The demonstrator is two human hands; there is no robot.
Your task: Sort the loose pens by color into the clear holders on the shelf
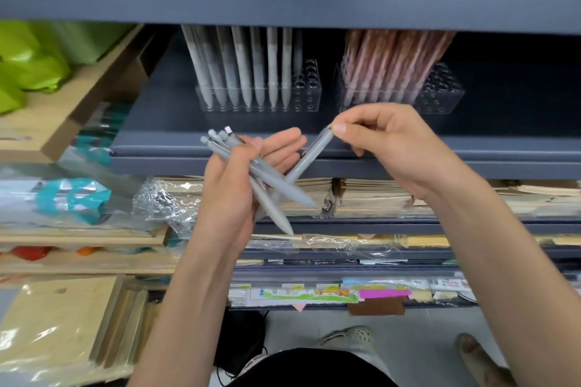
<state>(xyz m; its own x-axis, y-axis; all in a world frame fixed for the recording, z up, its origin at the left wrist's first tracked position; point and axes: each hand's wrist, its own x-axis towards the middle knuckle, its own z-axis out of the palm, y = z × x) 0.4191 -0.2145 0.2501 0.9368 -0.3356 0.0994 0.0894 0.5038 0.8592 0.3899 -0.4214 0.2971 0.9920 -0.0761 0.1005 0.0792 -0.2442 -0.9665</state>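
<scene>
Single grey pen (314, 151) is in mid-air in front of the shelf edge, slanted, top end up-right, tip end down-left and crossing behind the bundle of grey pens (276, 182). Right hand (393, 151) pinches its top end between thumb and forefinger, other fingers curled loosely under. Left hand (232, 192) holds the bundle: thumb clamped across the barrels, fingers mostly straight behind them, clicker ends fanned up-left, tips pointing down-right. One clicker in the bundle looks pinkish, can't confirm. Both hands are just in front of and below the dark blue-grey shelf (188, 141). On that shelf, left clear holder (309, 104) is filled with standing grey pens (242, 72), tips down, the rows leaning slightly left; the holes at its right end are open. Beside it to the right, a small gap between them, right clear holder (446, 100) carries pinkish-red pens (386, 63), packed at its left, with open holes at its right end. Pen tops in both holders run up behind the shelf board above. Next shelf down: stacks of paper goods in plastic wrap (371, 195). Left side: wooden shelving (56, 122) with green packs (28, 60) and teal-printed bags (75, 198). Bottom of frame: pale floor and a perforated light shoe (349, 336).
</scene>
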